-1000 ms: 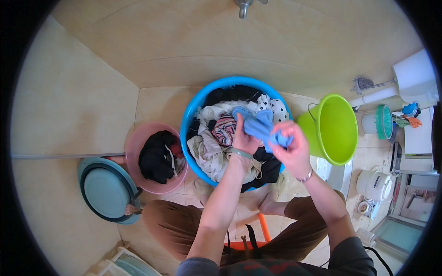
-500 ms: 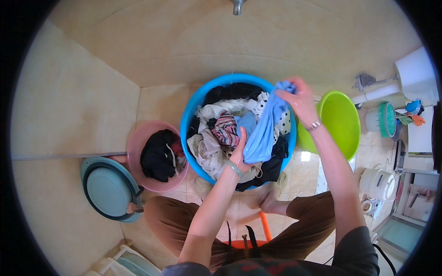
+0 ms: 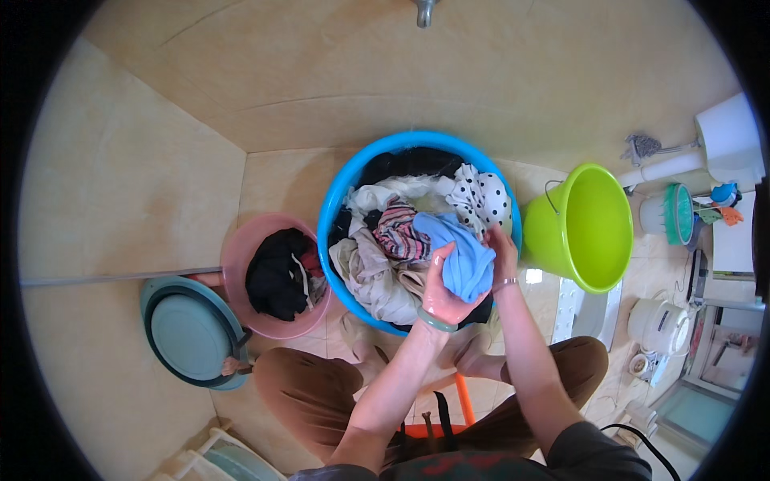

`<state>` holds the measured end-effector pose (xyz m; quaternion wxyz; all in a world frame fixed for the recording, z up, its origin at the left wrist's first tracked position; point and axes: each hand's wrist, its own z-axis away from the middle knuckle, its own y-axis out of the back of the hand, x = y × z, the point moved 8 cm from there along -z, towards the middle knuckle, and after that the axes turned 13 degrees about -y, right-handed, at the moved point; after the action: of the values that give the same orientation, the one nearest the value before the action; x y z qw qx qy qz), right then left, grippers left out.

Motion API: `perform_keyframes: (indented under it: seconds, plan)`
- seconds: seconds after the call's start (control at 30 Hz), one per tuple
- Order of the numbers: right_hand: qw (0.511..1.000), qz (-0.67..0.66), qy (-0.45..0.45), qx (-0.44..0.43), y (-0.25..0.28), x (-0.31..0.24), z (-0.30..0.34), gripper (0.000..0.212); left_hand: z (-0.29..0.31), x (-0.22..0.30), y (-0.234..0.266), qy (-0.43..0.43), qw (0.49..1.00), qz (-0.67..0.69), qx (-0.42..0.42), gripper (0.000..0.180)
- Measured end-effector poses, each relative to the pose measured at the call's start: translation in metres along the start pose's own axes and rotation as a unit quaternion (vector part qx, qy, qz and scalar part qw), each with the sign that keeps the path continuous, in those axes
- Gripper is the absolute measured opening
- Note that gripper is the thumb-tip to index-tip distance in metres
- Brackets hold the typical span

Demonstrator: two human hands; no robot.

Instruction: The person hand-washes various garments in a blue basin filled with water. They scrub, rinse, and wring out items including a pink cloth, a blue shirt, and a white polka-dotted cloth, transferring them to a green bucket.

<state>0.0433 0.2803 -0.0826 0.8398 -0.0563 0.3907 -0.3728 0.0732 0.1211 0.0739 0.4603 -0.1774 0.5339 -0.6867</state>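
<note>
A light blue garment point(image 3: 467, 260) is bunched between my hands, low over the right front part of a round blue tub point(image 3: 343, 188). My left hand point(image 3: 443, 290) cups it from below and the left, its fingers curved around the fabric. Against the garment's right side presses my right hand point(image 3: 504, 256), its fingers partly hidden by the cloth. The tub is heaped with laundry: a white cloth with black dots point(image 3: 481, 196), a striped cloth point(image 3: 399, 234), beige clothing point(image 3: 365, 268) and black pieces point(image 3: 409, 162).
To the left stands a pink basin point(image 3: 234, 268) with dark clothes, beside a grey-green basin point(image 3: 188, 333) against the wall. A lime green bucket point(image 3: 600, 248) is close on the tub's right. A metal tap point(image 3: 424, 14) juts from the wall ahead. My knees flank the tub's near side.
My right hand has come down and toward me, from the tub's far right to beside my left hand. The stretched-out blue garment is now gathered into a bunch.
</note>
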Motion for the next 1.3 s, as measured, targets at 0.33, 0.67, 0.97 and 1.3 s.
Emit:
perform_keyframes:
  seconds: [0.33, 0.67, 0.97, 1.3]
  plan:
    - [0.825, -0.298, -0.218, -0.427, -0.228, 0.01, 0.202, 0.05, 0.02, -0.015, -0.054, -0.003, 0.91, 0.373, -0.18, 0.051]
    - [0.664, -0.524, -0.281, -0.453, -0.243, -0.013, 0.22, 0.059, 0.073, -0.025, -0.088, 0.017, 0.96, 0.249, -0.126, 0.07]
    - [0.912, 0.089, -0.186, -0.354, -0.224, -0.039, 0.183, 0.062, 0.087, 0.004, -0.075, 0.101, 0.984, -0.147, -0.007, 0.03]
    - [0.9, 0.331, -0.045, -0.28, -0.225, -0.051, 0.154, 0.03, 0.054, 0.043, -0.046, 0.015, 0.823, -0.566, 0.044, 0.016]
